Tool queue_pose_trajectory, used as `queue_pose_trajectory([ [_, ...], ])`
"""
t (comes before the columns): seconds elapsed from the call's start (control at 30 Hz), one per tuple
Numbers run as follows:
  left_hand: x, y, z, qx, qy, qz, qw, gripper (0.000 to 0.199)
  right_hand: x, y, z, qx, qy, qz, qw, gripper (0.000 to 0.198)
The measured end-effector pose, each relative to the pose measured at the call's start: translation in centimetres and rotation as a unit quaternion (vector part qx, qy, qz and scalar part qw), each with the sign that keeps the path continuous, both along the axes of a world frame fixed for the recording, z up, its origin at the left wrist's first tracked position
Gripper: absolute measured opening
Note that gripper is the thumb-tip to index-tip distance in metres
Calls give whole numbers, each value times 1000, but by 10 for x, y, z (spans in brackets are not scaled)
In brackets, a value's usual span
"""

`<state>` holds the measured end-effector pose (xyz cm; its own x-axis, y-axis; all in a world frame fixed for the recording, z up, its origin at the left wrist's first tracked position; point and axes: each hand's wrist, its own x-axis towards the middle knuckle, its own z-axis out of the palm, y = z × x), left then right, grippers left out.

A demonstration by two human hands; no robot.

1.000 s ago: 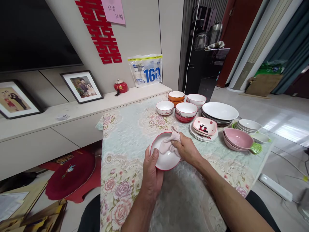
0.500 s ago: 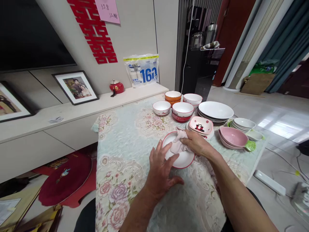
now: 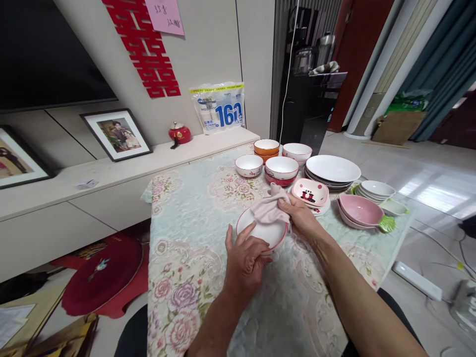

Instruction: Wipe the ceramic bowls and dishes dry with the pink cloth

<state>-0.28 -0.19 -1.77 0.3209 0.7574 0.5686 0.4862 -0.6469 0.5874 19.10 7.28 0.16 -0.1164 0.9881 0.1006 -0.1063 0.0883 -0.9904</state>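
Observation:
A white bowl (image 3: pixel 268 234) with a thin red rim is in front of me over the flowered tablecloth, its inside facing up. My left hand (image 3: pixel 243 260) grips its near edge, fingers over the rim and thumb on the outer side. A pale pink cloth (image 3: pixel 270 209) is bunched in my right hand (image 3: pixel 302 217) and drapes over the far right part of the bowl. The fingertips of that hand are partly hidden by the cloth. Just beyond sits a small square pink dish (image 3: pixel 310 191) with a cat picture, stacked on round plates.
Behind are a floral bowl (image 3: pixel 249 165), stacked red-and-white bowls (image 3: pixel 281 168), orange bowls (image 3: pixel 266 147) and large white plates (image 3: pixel 332 168). Pink leaf-shaped dishes (image 3: pixel 360 210) and small white bowls (image 3: pixel 377 189) stand near the table's right edge. A cabinet ledge (image 3: pixel 211 143) borders the table's far left.
The bowl has shifted left and a little towards me. My left hand has closed from spread fingers onto its rim. The cloth now spreads wider across the bowl's far side.

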Motion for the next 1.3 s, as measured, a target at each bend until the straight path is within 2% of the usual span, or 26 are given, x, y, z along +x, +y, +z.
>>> queue_pose_trajectory([
  [0.1,-2,-1,2,-74,-124,9,990,12,-2,2,2,-8,77,-41,996,50],
  [0.17,-2,-3,3,-168,-220,12,961,19,-2,2,2,-9,106,-66,992,50],
  [0.23,1,-5,3,-277,-318,0,907,23,-3,1,3,-9,120,-79,990,50],
  [0.3,5,-8,4,-350,-408,-18,843,25,-6,-3,4,-8,108,-61,992,47],
  [0.37,9,-9,5,-381,-471,-30,795,27,-8,-8,9,12,61,-20,998,44],
  [0.47,13,-8,9,-390,-528,-31,754,30,-12,-16,20,114,-54,34,991,38],
  [0.53,14,-7,11,-386,-548,-35,741,30,-17,-22,28,196,-123,40,972,33],
  [0.63,13,-5,13,-372,-561,-52,738,28,-31,-32,37,304,-205,21,930,28],
  [0.77,11,-3,14,-333,-556,-72,759,21,-50,-47,45,420,-305,7,854,21],
  [0.83,11,-3,14,-320,-552,-76,766,22,-54,-50,46,440,-327,10,836,20],
  [0.9,12,-4,14,-334,-562,-74,753,22,-52,-46,44,430,-312,3,847,21],
  [0.97,12,-5,14,-358,-574,-63,733,24,-45,-37,39,376,-263,-10,888,23],
  [1.03,12,-6,14,-374,-578,-46,724,29,-36,-26,29,273,-188,-27,943,25],
  [1.1,11,-6,14,-375,-577,-34,725,35,-29,-16,17,157,-110,-44,980,29],
  [1.13,11,-6,15,-375,-578,-32,724,37,-27,-12,12,116,-82,-53,988,32],
  [1.2,11,-5,16,-373,-582,-34,722,40,-24,-8,4,81,-55,-65,993,37],
  [1.3,10,-3,18,-367,-593,-42,715,39,-26,-12,7,116,-54,-72,989,31],
])
